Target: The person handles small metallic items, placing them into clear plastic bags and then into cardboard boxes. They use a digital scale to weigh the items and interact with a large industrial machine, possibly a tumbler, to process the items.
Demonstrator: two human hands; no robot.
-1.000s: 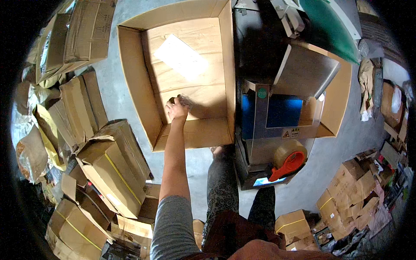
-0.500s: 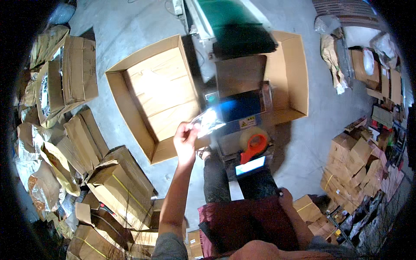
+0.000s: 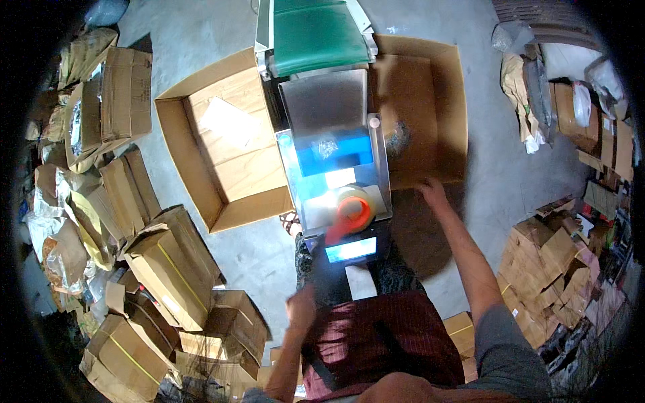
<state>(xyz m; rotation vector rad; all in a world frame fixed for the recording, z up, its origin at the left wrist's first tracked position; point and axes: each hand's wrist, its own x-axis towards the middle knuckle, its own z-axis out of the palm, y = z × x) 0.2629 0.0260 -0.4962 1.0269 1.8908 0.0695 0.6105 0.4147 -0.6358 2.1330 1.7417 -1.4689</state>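
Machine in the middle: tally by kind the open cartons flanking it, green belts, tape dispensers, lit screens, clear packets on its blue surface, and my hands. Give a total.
Left open carton and right open carton: 2
Green belt: 1
Tape dispenser: 1
Lit screen: 1
Clear packet: 1
Left hand and right hand: 2
Total: 8

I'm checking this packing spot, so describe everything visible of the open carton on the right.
The open carton is brown and looks like cardboard, with raised walls around an uncovered top. It sits on the grey floor, right of the machine, which hides its left side. A small greyish bundle shows inside. The right hand is at its near edge; contact is unclear.
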